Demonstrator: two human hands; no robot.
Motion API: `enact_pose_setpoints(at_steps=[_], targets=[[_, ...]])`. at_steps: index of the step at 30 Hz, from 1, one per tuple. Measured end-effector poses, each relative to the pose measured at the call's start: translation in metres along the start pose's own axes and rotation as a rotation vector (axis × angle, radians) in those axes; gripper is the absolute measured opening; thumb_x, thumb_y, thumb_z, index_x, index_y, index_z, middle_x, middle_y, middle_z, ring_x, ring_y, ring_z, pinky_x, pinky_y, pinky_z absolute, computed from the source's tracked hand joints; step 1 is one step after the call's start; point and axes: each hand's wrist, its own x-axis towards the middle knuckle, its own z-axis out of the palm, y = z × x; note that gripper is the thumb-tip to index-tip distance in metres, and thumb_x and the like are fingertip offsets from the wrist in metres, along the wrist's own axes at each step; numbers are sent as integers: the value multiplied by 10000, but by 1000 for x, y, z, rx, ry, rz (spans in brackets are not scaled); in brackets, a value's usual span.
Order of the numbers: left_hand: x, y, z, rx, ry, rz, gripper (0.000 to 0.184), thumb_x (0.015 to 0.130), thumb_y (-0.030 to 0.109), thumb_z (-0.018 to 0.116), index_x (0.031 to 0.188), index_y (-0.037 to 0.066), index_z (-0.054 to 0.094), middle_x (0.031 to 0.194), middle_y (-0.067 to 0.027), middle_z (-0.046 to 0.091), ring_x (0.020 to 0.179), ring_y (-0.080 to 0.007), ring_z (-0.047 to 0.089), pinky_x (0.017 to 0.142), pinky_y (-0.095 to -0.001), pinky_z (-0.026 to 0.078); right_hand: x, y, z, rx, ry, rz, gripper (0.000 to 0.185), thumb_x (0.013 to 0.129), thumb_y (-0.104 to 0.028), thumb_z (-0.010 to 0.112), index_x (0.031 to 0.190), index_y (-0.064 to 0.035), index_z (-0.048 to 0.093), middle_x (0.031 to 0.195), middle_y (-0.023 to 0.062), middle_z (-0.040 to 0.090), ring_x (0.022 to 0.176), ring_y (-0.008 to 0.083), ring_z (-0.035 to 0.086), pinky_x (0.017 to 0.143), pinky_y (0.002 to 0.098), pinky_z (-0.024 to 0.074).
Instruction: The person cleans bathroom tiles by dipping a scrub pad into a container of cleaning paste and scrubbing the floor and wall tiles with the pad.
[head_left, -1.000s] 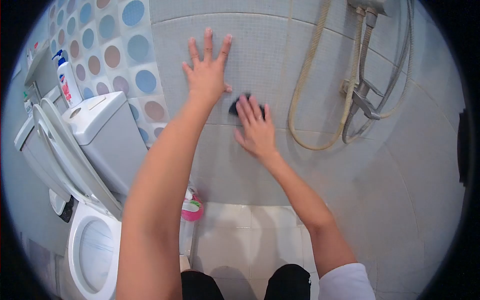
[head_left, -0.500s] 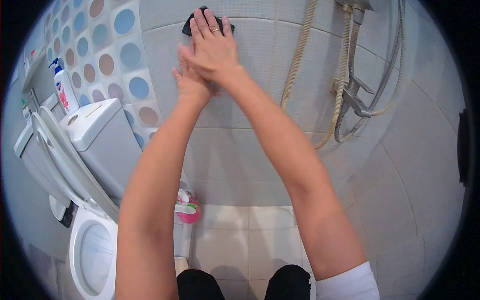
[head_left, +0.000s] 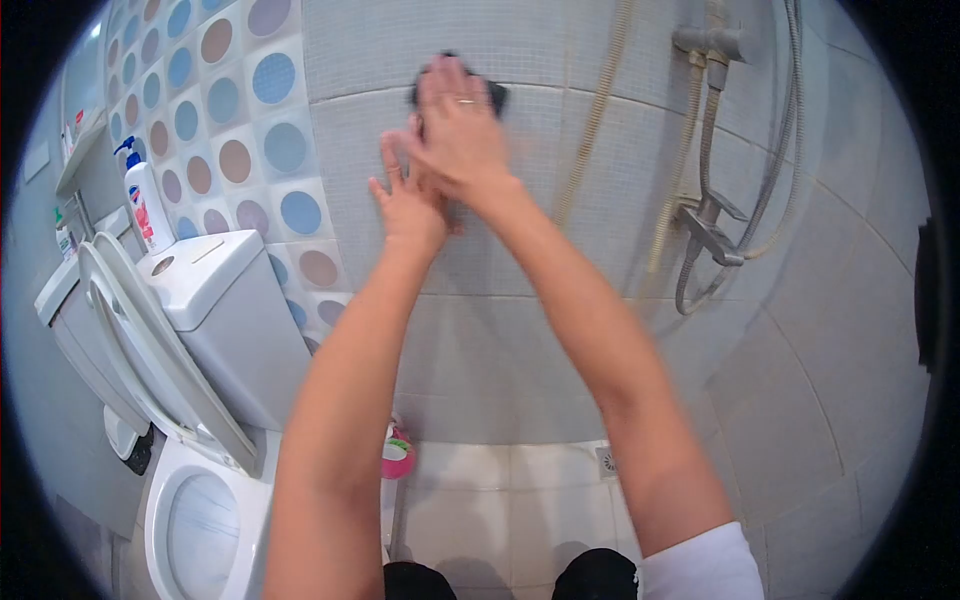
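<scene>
Flat against the grey tiled wall (head_left: 380, 190), my right hand (head_left: 465, 135) presses a black cloth or scrubbing pad (head_left: 497, 97), which shows around the fingertips. The cloth's exact kind is unclear, and most of it is hidden under the fingers. A ring is on one finger of this slightly blurred hand. My left hand (head_left: 412, 208) rests just below, its fingers apart against the wall and partly covered by the right palm.
At left stands a toilet with its lid raised; a pump bottle (head_left: 148, 205) sits on its cistern (head_left: 205, 275). A shower mixer (head_left: 712, 235) and hoses hang at right. A pink container (head_left: 398, 458) is low behind my left arm. A drain (head_left: 606, 461) lies in the floor.
Both hands and the black cloth have shifted right and down in the view, while the whole scene has also moved lower. The cloth stays under my right hand.
</scene>
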Motion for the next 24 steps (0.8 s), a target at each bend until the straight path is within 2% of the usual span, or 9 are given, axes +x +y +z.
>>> enact_pose_setpoints(at_steps=[3, 6, 9, 11, 14, 15, 17, 20, 24], targets=[[0, 5, -10, 56, -58, -24, 1282, 519, 259, 884, 1488, 351, 50, 1561, -92, -113, 1404, -457, -53, 988, -719, 277, -2, 17, -14, 65, -47, -102, 703, 867, -467, 492, 1363, 23, 402, 1485, 157, 316, 1392, 296, 257, 1138, 464, 171], [-2, 16, -28, 28, -115, -73, 1265, 537, 293, 880, 1478, 393, 40, 1566, -46, -112, 1421, -411, -35, 1037, -666, 273, -31, 79, -63, -140, -107, 70, 752, 889, -512, 455, 1418, 4, 314, 1518, 156, 238, 1407, 303, 211, 1133, 474, 174], [-3, 16, -28, 11, -99, -66, 1277, 527, 268, 886, 1477, 395, 43, 1566, -54, -108, 1418, -421, -31, 1025, -677, 283, -29, 119, -74, -308, 20, 186, 813, 898, -540, 441, 1432, 40, 244, 1527, 191, 181, 1407, 330, 196, 1127, 494, 173], [-5, 14, -26, -13, -84, -46, 1276, 518, 246, 886, 1482, 369, 59, 1563, -79, -110, 1410, -443, -33, 1010, -701, 270, 3, 132, -80, -84, 192, 633, 875, 894, -562, 442, 1431, 82, 191, 1521, 239, 144, 1409, 372, 157, 1126, 505, 158], [-3, 15, -28, -29, -75, -31, 1275, 510, 222, 887, 1488, 344, 78, 1560, -105, -109, 1402, -466, -32, 994, -723, 259, 40, 123, -74, -80, 175, 702, 924, 885, -585, 446, 1432, 98, 150, 1522, 255, 110, 1416, 388, 112, 1131, 506, 127], [-3, 16, -29, -23, -89, -43, 1273, 511, 219, 887, 1488, 343, 80, 1560, -107, -106, 1402, -466, -29, 994, -722, 260, 35, 125, -73, -84, 182, 705, 924, 885, -585, 446, 1432, 98, 150, 1522, 255, 110, 1416, 388, 112, 1131, 506, 127], [-2, 15, -29, -22, -80, -39, 1276, 508, 220, 889, 1488, 344, 80, 1560, -108, -105, 1403, -465, -28, 994, -718, 265, 12, 122, -65, -229, 120, 206, 937, 880, -588, 457, 1435, 95, 134, 1521, 263, 98, 1418, 399, 81, 1131, 514, 99], [-3, 15, -29, -6, -93, -56, 1283, 513, 239, 890, 1481, 373, 58, 1563, -86, -97, 1408, -449, -25, 998, -706, 283, -57, 98, -63, -216, -22, 172, 929, 874, -585, 472, 1431, 91, 163, 1523, 257, 102, 1423, 385, 73, 1131, 522, 84], [-2, 16, -28, 37, -90, -63, 1289, 533, 268, 885, 1473, 409, 14, 1565, -60, -102, 1414, -433, -17, 1006, -689, 302, -49, 103, -70, -184, -49, 180, 925, 866, -594, 480, 1428, 84, 197, 1519, 260, 125, 1425, 380, 73, 1132, 523, 78]])
